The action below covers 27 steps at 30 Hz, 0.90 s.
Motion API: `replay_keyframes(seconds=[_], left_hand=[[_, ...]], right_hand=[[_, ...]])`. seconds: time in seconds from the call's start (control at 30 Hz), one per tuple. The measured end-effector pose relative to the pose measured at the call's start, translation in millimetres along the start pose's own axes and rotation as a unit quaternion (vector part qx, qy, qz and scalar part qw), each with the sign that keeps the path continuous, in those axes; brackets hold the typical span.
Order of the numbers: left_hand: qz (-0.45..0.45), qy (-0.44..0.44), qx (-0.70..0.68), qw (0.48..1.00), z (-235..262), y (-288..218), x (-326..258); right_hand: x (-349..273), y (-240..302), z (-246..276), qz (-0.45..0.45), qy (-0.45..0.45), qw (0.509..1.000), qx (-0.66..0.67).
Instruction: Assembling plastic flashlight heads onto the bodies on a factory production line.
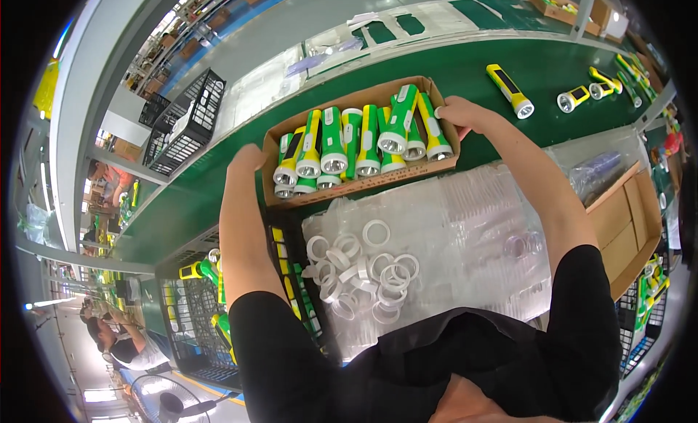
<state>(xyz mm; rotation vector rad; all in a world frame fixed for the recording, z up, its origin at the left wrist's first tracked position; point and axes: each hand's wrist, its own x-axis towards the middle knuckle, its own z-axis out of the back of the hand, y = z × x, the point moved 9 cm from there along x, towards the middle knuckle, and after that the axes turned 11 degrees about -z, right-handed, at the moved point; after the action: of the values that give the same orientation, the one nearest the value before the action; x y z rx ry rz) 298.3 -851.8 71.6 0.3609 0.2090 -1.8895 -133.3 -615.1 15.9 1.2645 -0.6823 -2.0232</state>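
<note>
A shallow cardboard box [392,178] full of green and yellow flashlights [334,141] stands at the far side of the work area. The flashlights lean with their silver lens ends toward me, some on top of others. At the box's left end is my left hand [249,159], its fingers mostly hidden behind the cardboard. My right hand [469,116] grips the right end near the top corner, thumb and fingers bent over the edge beside a flashlight. Closer to me, several loose white rings [376,233] lie on a plastic-wrapped stack [465,241] between my arms.
Several loose flashlights [510,93] lie on the green bench [542,63] to the right. Black crates [200,314] holding flashlights stand at lower left. An open carton [618,219] sits at right. A black basket [190,125] and a metal post [91,117] are at left.
</note>
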Motion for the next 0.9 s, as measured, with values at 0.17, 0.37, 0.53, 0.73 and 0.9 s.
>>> replay_keyframes(seconds=[0.17,0.37,0.53,0.73,0.9], left_hand=[[-0.006,-0.039,-0.160,0.986,-29.5,27.8,28.8],[-0.101,-0.203,-0.222,0.948,33.2,-45.5,41.7],[-0.177,-0.437,-0.204,0.858,78.6,-108.2,34.8],[-0.257,-0.412,-0.418,0.768,23.1,-142.2,27.2],[-0.276,-0.345,-0.324,0.837,16.1,-153.8,5.3]], right_hand=[[10.6,7.4,1.3,0.059,-0.012,0.998,0.003],[20.7,17.5,86.4,0.135,-0.144,0.980,-0.018],[21.9,43.2,164.9,0.268,-0.246,0.920,0.144],[20.7,-4.6,179.1,0.288,-0.208,0.897,0.262],[-30.5,-4.3,172.4,0.323,-0.140,0.922,0.162]])
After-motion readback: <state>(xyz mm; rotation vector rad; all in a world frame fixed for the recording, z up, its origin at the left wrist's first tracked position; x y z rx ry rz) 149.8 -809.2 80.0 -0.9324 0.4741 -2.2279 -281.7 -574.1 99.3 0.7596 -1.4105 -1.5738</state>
